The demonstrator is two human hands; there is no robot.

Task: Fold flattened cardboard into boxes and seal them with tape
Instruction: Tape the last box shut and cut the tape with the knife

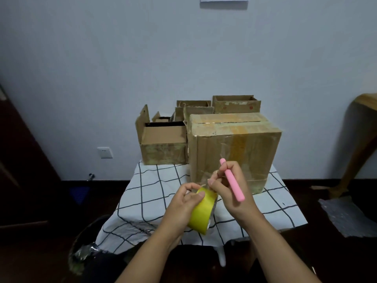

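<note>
A large closed cardboard box (234, 148) stands on the checked tablecloth (155, 193), its top and front striped with tape. A clear strip of tape runs from its front face down to a yellow tape roll (201, 213). My left hand (184, 205) grips that roll just in front of the box. My right hand (229, 186) holds a pink knife (232, 180) at the stretched tape, its fingertips pinching the strip beside the roll.
Several smaller open cardboard boxes (163, 144) stand behind and left of the large one, against the wall. A wooden table leg (355, 152) is at the right, bubble wrap (346, 217) on the dark floor below it, and crumpled plastic (85, 254) at the lower left.
</note>
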